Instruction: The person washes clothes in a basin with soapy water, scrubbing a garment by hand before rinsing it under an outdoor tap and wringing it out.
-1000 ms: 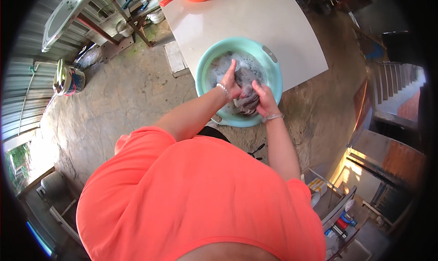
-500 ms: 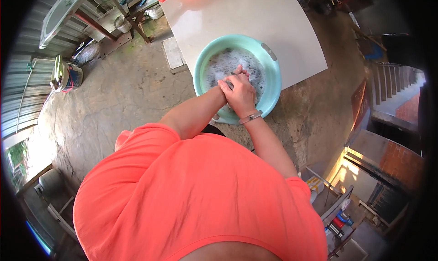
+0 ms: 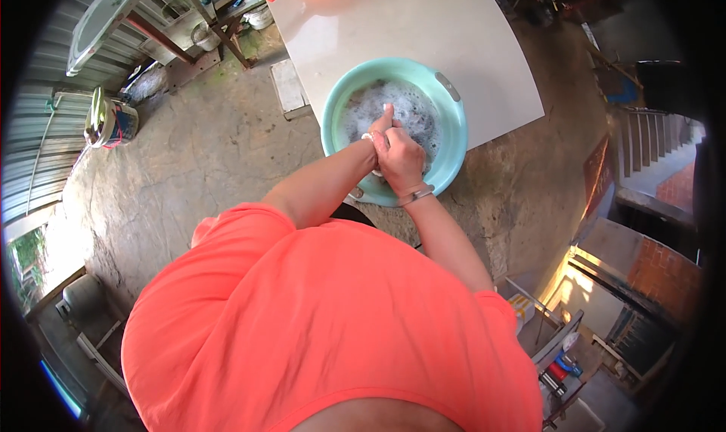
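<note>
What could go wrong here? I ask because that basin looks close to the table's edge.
The teal basin sits at the near edge of the white table; pressing down on that side might tip or slide it off. Both hands, the left hand and right hand, are pressed together over the soapy water, so suds could splash onto the concrete floor and make it slippery.
</note>
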The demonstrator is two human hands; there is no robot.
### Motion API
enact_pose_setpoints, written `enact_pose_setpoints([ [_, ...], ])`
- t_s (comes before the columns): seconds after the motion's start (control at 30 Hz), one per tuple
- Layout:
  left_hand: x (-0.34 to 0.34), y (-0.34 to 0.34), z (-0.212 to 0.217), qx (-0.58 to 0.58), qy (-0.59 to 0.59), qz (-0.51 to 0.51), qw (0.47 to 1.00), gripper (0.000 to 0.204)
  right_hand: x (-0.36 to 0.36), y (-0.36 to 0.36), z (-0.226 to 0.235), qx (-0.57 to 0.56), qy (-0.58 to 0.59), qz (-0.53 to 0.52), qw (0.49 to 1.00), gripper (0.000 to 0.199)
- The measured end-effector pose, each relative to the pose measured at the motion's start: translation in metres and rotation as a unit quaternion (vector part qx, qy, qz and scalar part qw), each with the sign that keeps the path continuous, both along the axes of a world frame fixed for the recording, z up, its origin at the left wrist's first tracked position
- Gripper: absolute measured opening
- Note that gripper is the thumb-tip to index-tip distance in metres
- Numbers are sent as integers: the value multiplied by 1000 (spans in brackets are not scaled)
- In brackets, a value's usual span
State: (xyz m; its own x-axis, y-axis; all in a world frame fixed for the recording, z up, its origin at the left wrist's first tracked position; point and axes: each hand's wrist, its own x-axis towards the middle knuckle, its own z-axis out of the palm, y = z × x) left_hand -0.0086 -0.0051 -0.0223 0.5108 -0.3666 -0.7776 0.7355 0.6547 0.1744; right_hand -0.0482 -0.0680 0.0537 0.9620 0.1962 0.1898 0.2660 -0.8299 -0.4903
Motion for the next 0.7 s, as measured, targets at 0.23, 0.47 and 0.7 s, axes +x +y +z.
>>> enact_pose_setpoints([
  [0.23, 10, -23, -20, 91, -29, -36, 995, 40, 23, -39, -12, 63, 96, -138, 984, 32],
  [0.47, 3, 17, 37, -146, -130, 43, 980, 42, 26, -72, -8, 511, 337, -127, 781, 16],
  [0.7, -2, 11, 18, -29, -115, 133, 984, 26, 20, -62, 0, 691, 204, -184, 669, 21],
])
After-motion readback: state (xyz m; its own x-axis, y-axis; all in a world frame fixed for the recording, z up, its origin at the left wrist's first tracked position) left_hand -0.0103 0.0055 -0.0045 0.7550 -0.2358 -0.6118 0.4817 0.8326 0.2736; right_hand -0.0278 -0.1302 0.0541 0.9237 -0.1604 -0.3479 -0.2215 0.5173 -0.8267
